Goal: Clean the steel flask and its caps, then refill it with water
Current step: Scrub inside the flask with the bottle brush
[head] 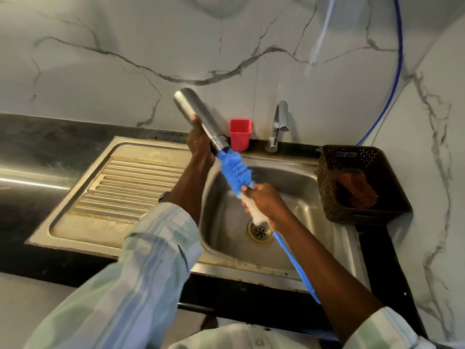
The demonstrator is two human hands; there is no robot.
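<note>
flask held over the sink, brush at its mouth

the steel flask (198, 117) was up in the air above the sink's (297, 182) left rim, tilted with its base toward the wall and its open mouth pointing down toward the basin. the left hand (198, 142) gripped it from underneath, fingers curled round the lower body. a bottle brush (235, 171) with blue bristles entered the mouth; its far tip was hidden inside. the right hand (261, 202) held the brush at its white bristle section, fingers wrapped round it, though motion blur made their exact lie hard to read. the blue handle trailed back over the drain (260, 231). behind stood a red cup (240, 134) and a tap (278, 127); a dark basket (362, 185) sat to the right.
</note>
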